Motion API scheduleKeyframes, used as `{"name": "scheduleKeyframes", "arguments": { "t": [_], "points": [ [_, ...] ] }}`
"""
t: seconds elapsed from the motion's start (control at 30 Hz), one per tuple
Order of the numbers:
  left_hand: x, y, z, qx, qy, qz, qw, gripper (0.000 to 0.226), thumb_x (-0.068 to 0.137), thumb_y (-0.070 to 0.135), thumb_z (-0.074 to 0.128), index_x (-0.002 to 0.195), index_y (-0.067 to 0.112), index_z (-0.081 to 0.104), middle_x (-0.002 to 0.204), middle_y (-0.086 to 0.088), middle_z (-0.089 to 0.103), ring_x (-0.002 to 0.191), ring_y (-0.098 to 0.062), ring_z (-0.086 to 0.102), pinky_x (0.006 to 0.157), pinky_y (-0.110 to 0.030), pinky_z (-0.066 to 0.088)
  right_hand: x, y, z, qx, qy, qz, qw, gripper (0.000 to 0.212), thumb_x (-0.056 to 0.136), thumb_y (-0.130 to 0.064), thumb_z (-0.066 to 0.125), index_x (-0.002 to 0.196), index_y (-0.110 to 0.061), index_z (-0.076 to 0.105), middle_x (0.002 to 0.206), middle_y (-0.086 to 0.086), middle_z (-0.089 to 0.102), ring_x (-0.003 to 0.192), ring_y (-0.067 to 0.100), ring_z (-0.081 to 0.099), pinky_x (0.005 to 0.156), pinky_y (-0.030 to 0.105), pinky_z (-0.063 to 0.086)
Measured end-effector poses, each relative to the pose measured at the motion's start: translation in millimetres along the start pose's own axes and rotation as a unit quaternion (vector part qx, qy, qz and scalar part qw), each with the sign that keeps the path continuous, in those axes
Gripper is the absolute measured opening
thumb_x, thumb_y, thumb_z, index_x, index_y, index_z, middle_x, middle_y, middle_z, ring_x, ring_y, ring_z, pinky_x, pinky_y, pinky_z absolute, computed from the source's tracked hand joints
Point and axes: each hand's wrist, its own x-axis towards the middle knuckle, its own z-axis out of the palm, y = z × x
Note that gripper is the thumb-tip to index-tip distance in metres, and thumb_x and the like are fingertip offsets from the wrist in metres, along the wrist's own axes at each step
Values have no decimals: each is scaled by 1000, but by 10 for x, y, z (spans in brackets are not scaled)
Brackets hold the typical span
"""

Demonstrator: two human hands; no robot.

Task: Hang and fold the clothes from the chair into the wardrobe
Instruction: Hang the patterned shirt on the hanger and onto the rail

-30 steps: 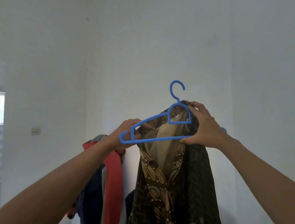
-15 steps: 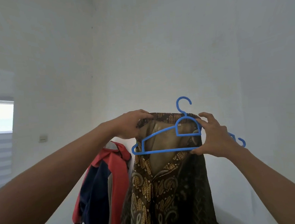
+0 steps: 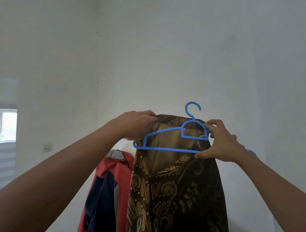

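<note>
Two hands are holding up one brown patterned shirt (image 3: 173, 196) and one blue hanger (image 3: 162, 149) in mid-air: the left hand (image 3: 136, 124) is pinching the shirt's top edge, the right hand (image 3: 220, 141) is gripping the hanger's middle against the cloth. One red and navy jacket (image 3: 107, 192) is hanging just left of the shirt, partly hidden by it, and one window (image 3: 7, 125) is showing far left.

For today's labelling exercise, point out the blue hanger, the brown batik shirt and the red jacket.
blue hanger (image 3: 167, 149): head view, lower bar.
brown batik shirt (image 3: 182, 196): head view, front panel.
red jacket (image 3: 124, 173): head view, red front.
</note>
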Motion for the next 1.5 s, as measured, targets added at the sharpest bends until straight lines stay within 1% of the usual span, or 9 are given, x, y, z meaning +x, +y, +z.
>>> {"name": "scheduleKeyframes", "arguments": {
  "t": [0.1,0.4,0.57,0.77,0.97,1.17,1.27,1.4,1.5],
  "points": [
    [13,-54,20,-49,-5,-19,999,63,92,10,58,150,21,37,156,2,32,129,-26,48,99,-41,48,-52,-23,74,-15,10,-21,1000,112,40,-67,87,138,-36,41,139,-15,26,107,17,56,106,48,34],
    [122,-140,105,-83,2,-100,992,62,84,10,61,143,18,46,150,1,38,121,-27,53,96,-43,50,-148,-201,204,-47,104,-95,989,117,48,-69,85,146,-26,38,139,-11,28,91,14,61,94,45,41],
    [121,-222,149,-95,-1,-105,990,65,80,14,68,141,21,49,145,3,42,115,-27,56,92,-43,53,-148,-129,153,-96,124,-20,987,122,49,-69,85,150,-22,34,137,-6,29,87,13,54,91,42,42],
    [133,-110,160,-118,0,-84,989,47,79,13,68,125,15,57,129,-2,49,106,-27,57,83,-44,55,-112,-204,136,-139,116,50,982,119,54,-72,81,150,-23,31,141,0,32,108,20,58,92,43,44],
    [159,141,120,-183,23,-96,978,51,76,17,71,124,14,56,123,-2,48,100,-20,52,76,-30,49,-93,-498,183,-178,119,50,975,115,54,-77,77,147,-25,33,133,1,37,105,19,57,89,43,45],
    [183,585,8,-361,84,-123,921,33,76,14,71,101,6,52,109,-6,52,90,-22,59,76,-37,58,14,-897,369,-169,116,72,976,106,62,-81,68,142,-20,36,126,4,39,100,20,56,85,44,45],
    [77,628,-77,-511,98,-141,842,43,82,7,67,122,11,52,99,-23,65,74,-19,63,73,-37,59,38,-942,425,-125,132,66,981,99,69,-74,68,145,-20,34,128,4,40,104,21,57,87,44,44],
    [-50,457,-56,-292,137,-103,941,46,83,33,72,124,14,62,116,-1,60,91,-13,60,83,-28,52,28,-876,470,-77,158,32,984,107,62,-79,69,146,-23,34,129,2,41,106,18,56,87,43,45],
    [-141,280,44,-151,209,-100,961,40,87,53,62,116,25,57,99,9,60,91,-13,54,92,-37,42,25,-818,460,-80,173,-8,982,110,58,-83,68,146,-25,36,126,0,42,102,15,55,85,42,46]
  ]
}}
